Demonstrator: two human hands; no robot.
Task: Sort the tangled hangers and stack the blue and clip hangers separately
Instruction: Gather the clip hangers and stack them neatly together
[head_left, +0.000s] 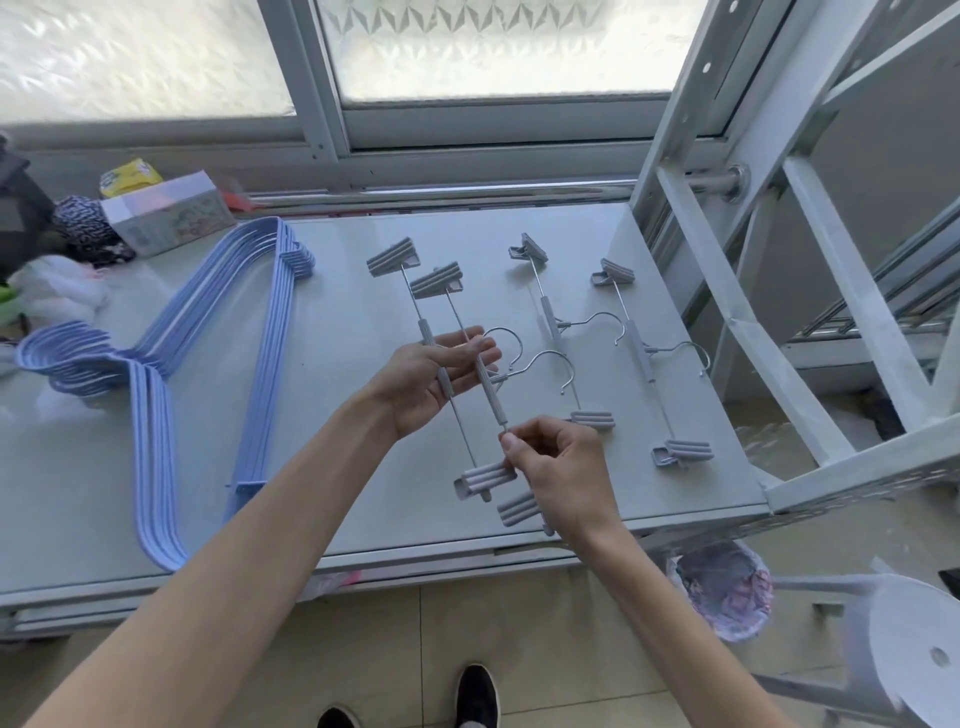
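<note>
A stack of blue hangers lies on the left of the white table. Two grey clip hangers with metal hooks are lifted over the table's middle. My left hand lies palm up under their bars, fingers nearly straight. My right hand pinches the thin rod of the nearer one just below its grey sleeve. Two more clip hangers lie flat to the right, one in the middle and one nearer the right edge.
A box, a yellow packet and dark cloth sit at the table's far left. A white metal frame stands along the right edge. Below are a lined bin and a white stool.
</note>
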